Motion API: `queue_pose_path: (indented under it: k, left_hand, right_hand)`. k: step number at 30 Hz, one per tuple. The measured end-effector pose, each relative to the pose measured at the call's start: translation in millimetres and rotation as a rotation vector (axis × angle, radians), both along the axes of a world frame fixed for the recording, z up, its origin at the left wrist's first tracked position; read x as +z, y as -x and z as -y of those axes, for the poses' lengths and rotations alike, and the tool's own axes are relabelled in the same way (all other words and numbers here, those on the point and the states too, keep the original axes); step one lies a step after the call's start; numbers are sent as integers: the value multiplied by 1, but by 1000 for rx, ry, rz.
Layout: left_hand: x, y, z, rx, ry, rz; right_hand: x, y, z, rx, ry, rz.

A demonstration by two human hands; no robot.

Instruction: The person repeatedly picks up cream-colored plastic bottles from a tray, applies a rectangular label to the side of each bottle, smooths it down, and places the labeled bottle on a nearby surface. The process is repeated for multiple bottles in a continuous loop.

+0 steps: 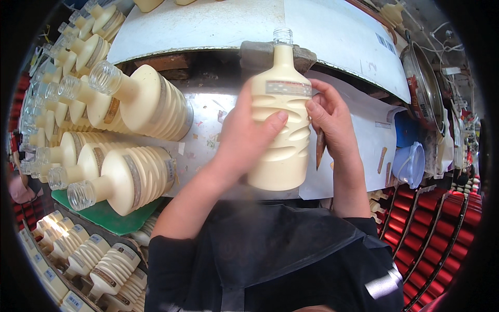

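Observation:
A cream-coloured bottle (pixel 280 166) with slanted grooves and a clear threaded mouth is held up in front of me. My left hand (pixel 247 135) is closed round its left side, the thumb lying across the front. Around the bottle's shoulder runs a patterned strip (pixel 287 88). At the strip's right end, the thumb and forefinger of my right hand (pixel 332 114) come close together by the glass. A brown pointed tool (pixel 320 148) sticks down from that hand's palm; its upper part is hidden by the fingers. Behind the bottle's neck is a grey padded block (pixel 254 56).
Many similar cream bottles (pixel 150 104) lie in rows at the left, some over a green board (pixel 112 212). More fill a rack (pixel 112 265) lower left. White paper (pixel 338 182) covers the bench; brown strips (pixel 382 159) and a pale blue bucket (pixel 409 165) are at right. Red ribbed rows (pixel 431 234) lie lower right.

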State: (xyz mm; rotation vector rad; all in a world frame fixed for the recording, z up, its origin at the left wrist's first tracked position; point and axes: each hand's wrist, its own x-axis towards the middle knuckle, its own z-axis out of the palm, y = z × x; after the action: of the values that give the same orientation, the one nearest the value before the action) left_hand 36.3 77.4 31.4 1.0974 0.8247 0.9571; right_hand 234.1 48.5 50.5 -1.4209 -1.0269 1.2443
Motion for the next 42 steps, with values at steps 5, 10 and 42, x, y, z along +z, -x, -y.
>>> queue_pose_path:
  k: [5,10,42]
  left_hand:
    - [0,2,-1,-5,1,-21]
    - [2,3,-1,-12,14,-38]
    - [0,-2,-20,126,37,-86]
  right_hand:
    - [15,-1,-8,-4,-43,83]
    - [15,7,-18,-18,-23,229]
    - [14,7,-22,12,0,381]
